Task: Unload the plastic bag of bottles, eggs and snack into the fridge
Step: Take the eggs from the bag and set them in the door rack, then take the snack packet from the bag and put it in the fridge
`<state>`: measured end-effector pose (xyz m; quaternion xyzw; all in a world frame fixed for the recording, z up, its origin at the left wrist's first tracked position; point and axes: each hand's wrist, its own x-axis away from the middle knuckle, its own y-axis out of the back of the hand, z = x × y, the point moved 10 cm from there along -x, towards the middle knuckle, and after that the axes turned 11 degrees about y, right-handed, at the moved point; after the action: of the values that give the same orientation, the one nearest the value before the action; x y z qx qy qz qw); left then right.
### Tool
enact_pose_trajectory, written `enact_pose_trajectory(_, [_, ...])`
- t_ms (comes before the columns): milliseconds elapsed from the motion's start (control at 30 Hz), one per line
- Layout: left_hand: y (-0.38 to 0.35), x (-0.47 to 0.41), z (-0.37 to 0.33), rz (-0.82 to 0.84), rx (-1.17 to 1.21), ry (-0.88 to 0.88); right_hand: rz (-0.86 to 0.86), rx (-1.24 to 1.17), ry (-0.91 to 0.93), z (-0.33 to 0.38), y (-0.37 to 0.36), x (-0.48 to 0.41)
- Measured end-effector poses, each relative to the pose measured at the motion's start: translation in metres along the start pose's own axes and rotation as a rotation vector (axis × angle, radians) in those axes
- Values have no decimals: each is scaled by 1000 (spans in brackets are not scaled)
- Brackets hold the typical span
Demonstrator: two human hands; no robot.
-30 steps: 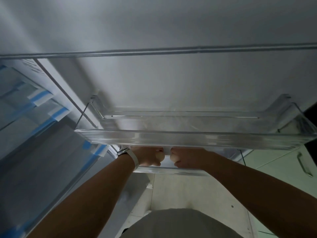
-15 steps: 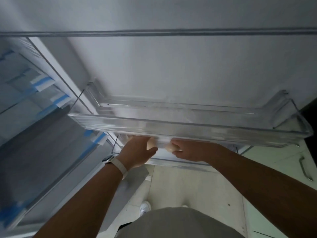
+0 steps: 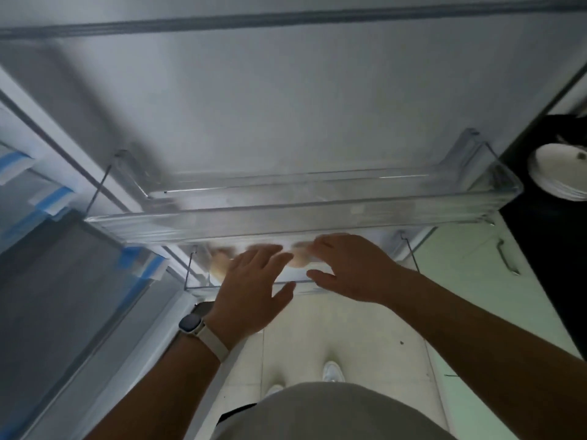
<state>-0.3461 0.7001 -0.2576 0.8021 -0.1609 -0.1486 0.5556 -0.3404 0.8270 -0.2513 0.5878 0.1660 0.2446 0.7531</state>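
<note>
Eggs (image 3: 219, 266) in door bin (image 3: 203, 288): light, brittle; cup gently round middle; left hand (image 3: 251, 287), right hand (image 3: 352, 271) over bin, spread, gripping nothing

Left hand (image 3: 251, 287), right hand (image 3: 349, 268): fingers straight, spread, palms down.

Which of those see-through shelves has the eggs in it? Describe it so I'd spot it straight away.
Find the white inside of the open fridge door; two clear bins hang on it. Take the lower bin, just under the upper bin, where the left hand and right hand reach. Only it shows pale eggs.
</note>
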Motion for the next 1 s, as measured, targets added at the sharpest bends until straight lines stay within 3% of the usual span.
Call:
enact_pose_trajectory(433, [-2,30,-40,20,133,-426,-58,121,-539,46,-22,106])
enact_pose_trajectory(667, [-10,51,-99,86,140,-674,-100,190,-800,80,-12,181])
enact_pose_trajectory(1000, [-24,131,-204,168,152,-875,-200,211,-1121,138,-4,317])
